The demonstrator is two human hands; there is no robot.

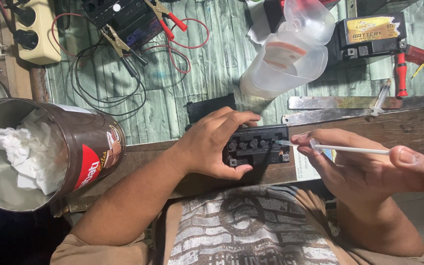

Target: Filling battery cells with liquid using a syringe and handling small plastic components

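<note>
At bench edge point(393, 130), gripped battery point(258, 146), syringe point(339, 147).

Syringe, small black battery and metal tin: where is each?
syringe point(349, 148), head view, on its white plunger rod.
small black battery point(263, 147), head view, on its top face.
metal tin point(92, 147), head view, on its brown side.

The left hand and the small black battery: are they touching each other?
Touching. The head view shows the left hand wrapped over the small black battery, fingers across its top and thumb against its near side.
</note>
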